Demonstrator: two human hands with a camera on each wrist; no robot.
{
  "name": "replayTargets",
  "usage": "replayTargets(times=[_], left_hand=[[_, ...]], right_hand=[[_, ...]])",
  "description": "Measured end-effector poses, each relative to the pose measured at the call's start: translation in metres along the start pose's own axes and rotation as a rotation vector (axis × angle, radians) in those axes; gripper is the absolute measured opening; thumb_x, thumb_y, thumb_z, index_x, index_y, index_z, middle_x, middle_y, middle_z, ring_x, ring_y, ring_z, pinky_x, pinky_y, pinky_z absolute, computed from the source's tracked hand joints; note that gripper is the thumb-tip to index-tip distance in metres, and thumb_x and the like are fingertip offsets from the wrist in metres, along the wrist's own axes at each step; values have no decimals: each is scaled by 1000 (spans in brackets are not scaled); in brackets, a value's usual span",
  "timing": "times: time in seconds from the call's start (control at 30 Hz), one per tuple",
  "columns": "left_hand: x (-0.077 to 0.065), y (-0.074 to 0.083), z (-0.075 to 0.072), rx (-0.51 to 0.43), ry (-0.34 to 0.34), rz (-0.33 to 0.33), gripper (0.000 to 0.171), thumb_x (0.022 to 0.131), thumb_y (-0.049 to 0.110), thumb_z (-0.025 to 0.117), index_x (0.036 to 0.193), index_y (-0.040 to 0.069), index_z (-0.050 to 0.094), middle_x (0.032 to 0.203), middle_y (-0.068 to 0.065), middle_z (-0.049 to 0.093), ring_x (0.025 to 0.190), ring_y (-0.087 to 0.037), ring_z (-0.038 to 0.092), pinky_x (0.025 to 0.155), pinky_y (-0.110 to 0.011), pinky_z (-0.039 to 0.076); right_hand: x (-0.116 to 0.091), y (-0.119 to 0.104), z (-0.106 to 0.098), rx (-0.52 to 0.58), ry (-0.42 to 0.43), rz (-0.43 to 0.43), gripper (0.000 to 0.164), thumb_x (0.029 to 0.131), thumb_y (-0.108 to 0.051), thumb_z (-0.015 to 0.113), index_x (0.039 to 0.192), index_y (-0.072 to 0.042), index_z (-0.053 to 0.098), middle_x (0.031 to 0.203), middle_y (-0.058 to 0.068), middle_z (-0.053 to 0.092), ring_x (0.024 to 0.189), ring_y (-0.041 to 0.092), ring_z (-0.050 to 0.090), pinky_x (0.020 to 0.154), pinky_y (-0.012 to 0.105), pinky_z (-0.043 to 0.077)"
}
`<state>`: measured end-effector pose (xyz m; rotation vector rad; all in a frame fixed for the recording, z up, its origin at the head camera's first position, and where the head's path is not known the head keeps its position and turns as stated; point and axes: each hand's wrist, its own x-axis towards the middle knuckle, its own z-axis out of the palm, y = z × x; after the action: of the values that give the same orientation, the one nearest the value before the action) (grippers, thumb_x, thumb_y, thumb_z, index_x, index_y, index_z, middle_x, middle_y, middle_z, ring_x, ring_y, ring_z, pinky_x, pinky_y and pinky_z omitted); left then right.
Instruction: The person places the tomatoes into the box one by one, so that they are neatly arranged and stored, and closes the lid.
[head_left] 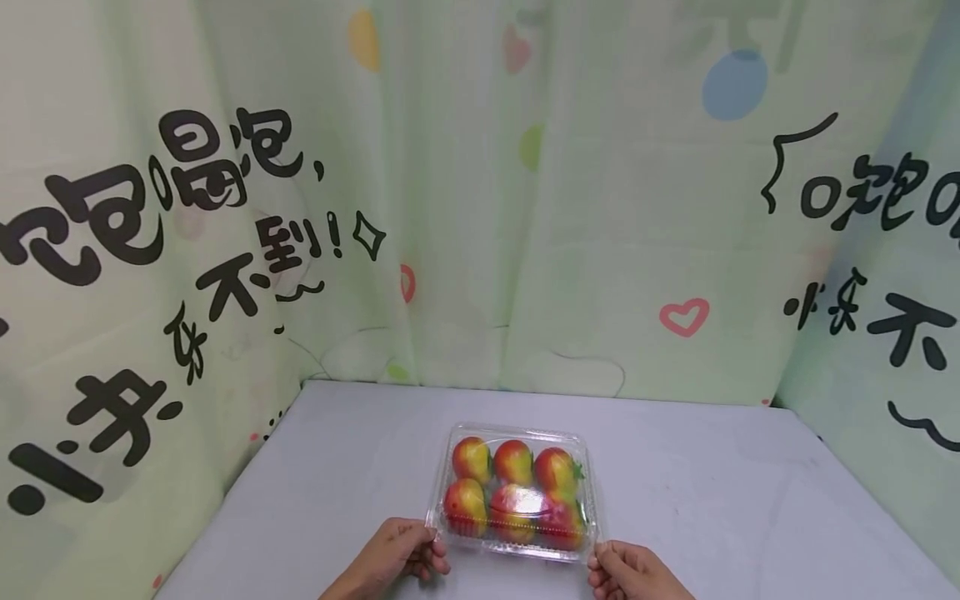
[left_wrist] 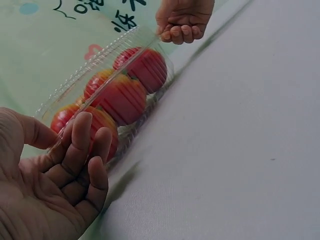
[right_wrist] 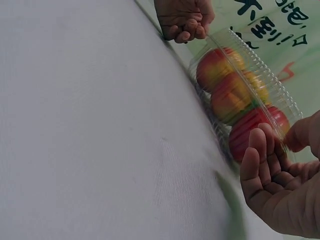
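Note:
A clear plastic clamshell box [head_left: 517,432] sits on the white table, its lid down over several red-and-yellow fruits [head_left: 513,461] with bits of green leaf, set in two rows. My left hand [head_left: 401,550] pinches the box's near left corner between thumb and forefinger. At the near right corner, my right hand [head_left: 633,571] pinches the rim the same way. In the left wrist view, the left thumb and fingers [left_wrist: 82,135] meet at the lid's edge, the other fingers loosely bent. The right wrist view has the right fingers [right_wrist: 260,150] at the opposite corner.
The white-covered table [head_left: 697,483] extends around the box on all sides. Behind it and along both sides hangs a pale green curtain [head_left: 600,250] printed with black characters, hearts and coloured dots.

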<state>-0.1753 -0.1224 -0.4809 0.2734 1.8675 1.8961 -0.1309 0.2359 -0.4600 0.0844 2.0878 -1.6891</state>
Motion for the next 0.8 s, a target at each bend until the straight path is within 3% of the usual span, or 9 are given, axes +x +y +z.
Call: replayTargets(times=[0.47, 0.8], left_hand=[[1, 4, -1, 47, -7, -20, 32, 100, 13, 46, 89, -3, 71, 78, -2, 76, 70, -8, 65, 64, -21, 53], [5, 11, 0, 37, 29, -114, 35, 95, 22, 43, 87, 1, 70, 76, -3, 74, 68, -12, 65, 63, -23, 55]], right_hand=[[-1, 1, 7, -53, 83, -41, 37, 110, -26, 43, 96, 1, 62, 80, 1, 63, 72, 12, 58, 65, 23, 52], [-1, -5, 0, -59, 88, -29, 44, 109, -32, 44, 108, 6, 67, 82, 1, 65, 76, 14, 60, 72, 28, 56]])
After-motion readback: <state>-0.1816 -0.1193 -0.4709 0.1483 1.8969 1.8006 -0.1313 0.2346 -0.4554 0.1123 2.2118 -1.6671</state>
